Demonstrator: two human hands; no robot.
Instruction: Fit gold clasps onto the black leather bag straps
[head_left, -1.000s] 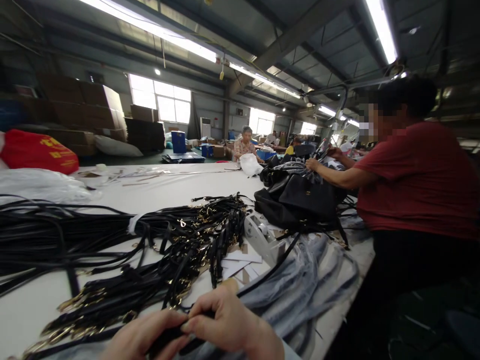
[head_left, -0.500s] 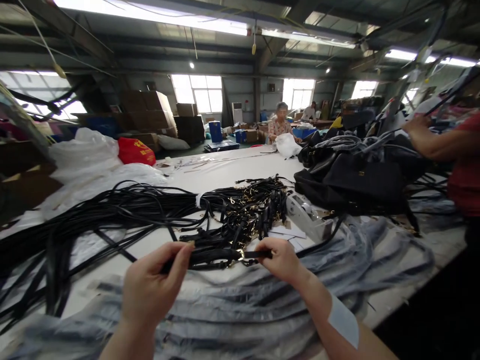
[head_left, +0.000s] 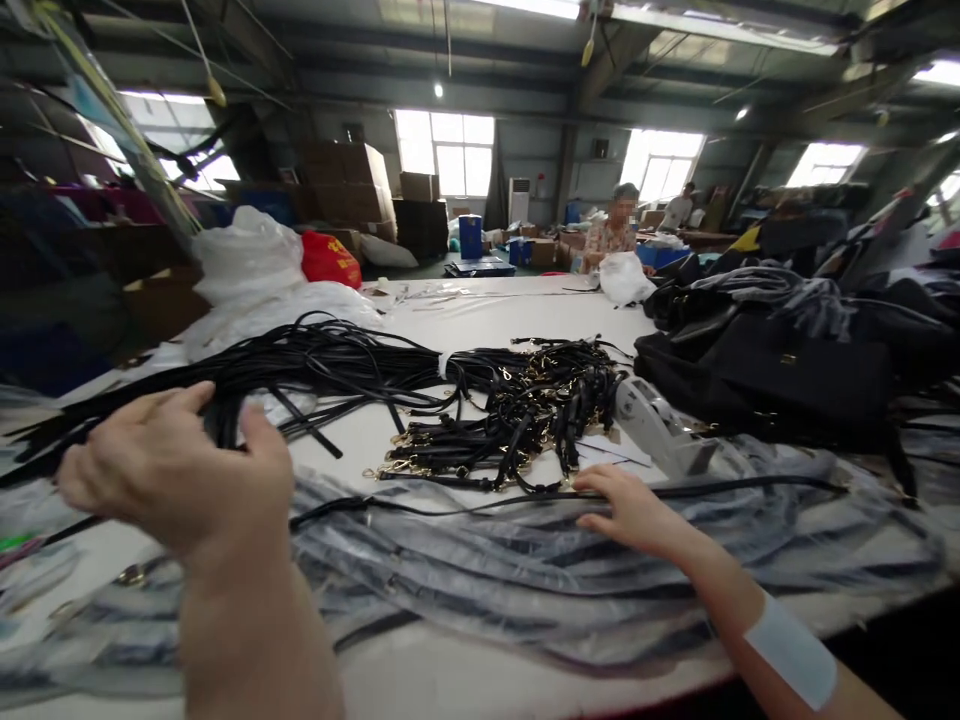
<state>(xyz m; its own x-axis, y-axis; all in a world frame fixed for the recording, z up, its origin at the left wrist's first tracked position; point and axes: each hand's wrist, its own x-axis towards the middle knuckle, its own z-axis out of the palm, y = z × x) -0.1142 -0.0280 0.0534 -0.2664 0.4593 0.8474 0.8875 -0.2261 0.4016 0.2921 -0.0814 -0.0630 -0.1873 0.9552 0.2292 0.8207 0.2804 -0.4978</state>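
Note:
My left hand (head_left: 184, 470) is raised over the left side of the table, thumb apart from the fingers, and I see nothing in it. Behind it a bundle of long black straps (head_left: 330, 350) runs across the table. My right hand (head_left: 626, 505) lies low with fingers stretched out, right beside a long thin black strap (head_left: 720, 490); whether it touches the strap I cannot tell. Under both stretch several straps in clear plastic sleeves (head_left: 495, 560). Just beyond the right hand is a heap of short black straps with gold-coloured clasps (head_left: 525, 420).
A white and grey tape dispenser (head_left: 656, 420) stands right of the clasps, near white paper (head_left: 611, 450). Black bags (head_left: 772, 370) pile up at the right. White plastic sheeting (head_left: 251, 255) and a red bag (head_left: 330, 260) are at the back left. A person (head_left: 613, 235) is beyond the table.
Both hands have let go of the black strap with the gold clasp. My left hand has moved left and up, and my right hand has opened. The view has turned left.

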